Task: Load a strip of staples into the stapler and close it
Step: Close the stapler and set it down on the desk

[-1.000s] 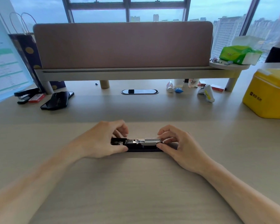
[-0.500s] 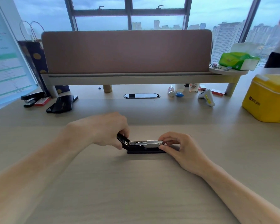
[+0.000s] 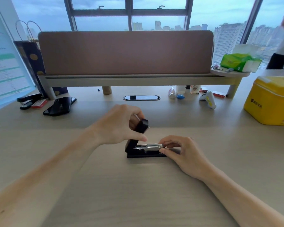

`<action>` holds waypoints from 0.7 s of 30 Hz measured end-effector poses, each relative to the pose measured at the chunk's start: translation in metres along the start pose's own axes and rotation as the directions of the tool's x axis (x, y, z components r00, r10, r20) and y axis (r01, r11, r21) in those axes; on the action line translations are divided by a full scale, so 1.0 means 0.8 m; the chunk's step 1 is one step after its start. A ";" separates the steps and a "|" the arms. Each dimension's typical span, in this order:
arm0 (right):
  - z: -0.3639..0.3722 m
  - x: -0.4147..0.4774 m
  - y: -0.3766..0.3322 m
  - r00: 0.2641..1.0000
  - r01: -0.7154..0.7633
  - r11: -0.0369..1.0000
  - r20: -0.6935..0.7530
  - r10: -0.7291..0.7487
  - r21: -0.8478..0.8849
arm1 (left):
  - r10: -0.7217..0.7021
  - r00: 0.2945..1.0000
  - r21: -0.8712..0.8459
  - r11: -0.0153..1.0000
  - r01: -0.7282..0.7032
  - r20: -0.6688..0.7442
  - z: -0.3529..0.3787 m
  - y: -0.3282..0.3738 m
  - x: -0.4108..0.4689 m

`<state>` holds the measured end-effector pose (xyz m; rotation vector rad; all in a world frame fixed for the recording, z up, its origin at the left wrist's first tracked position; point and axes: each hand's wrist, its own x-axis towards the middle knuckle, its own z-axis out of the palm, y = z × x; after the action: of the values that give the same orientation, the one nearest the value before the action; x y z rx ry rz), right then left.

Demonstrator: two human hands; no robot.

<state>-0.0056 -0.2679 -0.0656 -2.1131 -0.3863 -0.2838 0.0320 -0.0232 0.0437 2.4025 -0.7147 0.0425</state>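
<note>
A black stapler (image 3: 144, 155) sits on the desk in front of me with its base flat on the wood. Its black top cover (image 3: 141, 127) is swung up nearly upright from the left-end hinge, and my left hand (image 3: 120, 126) grips that cover between thumb and fingers. The silver metal magazine (image 3: 150, 146) lies exposed along the base, with a shiny strip of staples in its right half. My right hand (image 3: 180, 149) pinches the right front end of the magazine between thumb and fingertips.
A pink divider on a shelf (image 3: 126, 79) spans the back of the desk. A second stapler (image 3: 27, 99), a red staple box (image 3: 39, 103) and a black phone (image 3: 60, 106) lie far left. A yellow tin (image 3: 270, 102) stands right, a game controller (image 3: 208, 99) behind.
My left hand has swung the stapler's top cover up from lying flat out to the left to nearly upright. My right hand has stayed on the magazine's front end.
</note>
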 end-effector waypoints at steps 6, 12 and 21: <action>0.001 -0.001 0.002 0.997 -0.070 0.997 -0.034 0.072 0.045 | 0.047 0.997 -0.017 0.999 -0.046 0.057 0.038 0.002 0.007; 0.000 -0.002 -0.002 0.995 -0.091 0.992 -0.029 0.093 0.084 | 0.070 0.986 0.041 0.996 -0.077 0.153 0.062 0.000 0.011; -0.001 -0.001 -0.005 0.995 -0.097 0.993 -0.026 0.099 0.065 | -0.056 0.993 -0.033 0.998 0.060 0.100 0.076 0.008 0.013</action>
<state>-0.0081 -0.2666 -0.0629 -2.0556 -0.2703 -0.2419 0.0287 -0.0676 0.0001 2.4032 -0.6844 -0.1134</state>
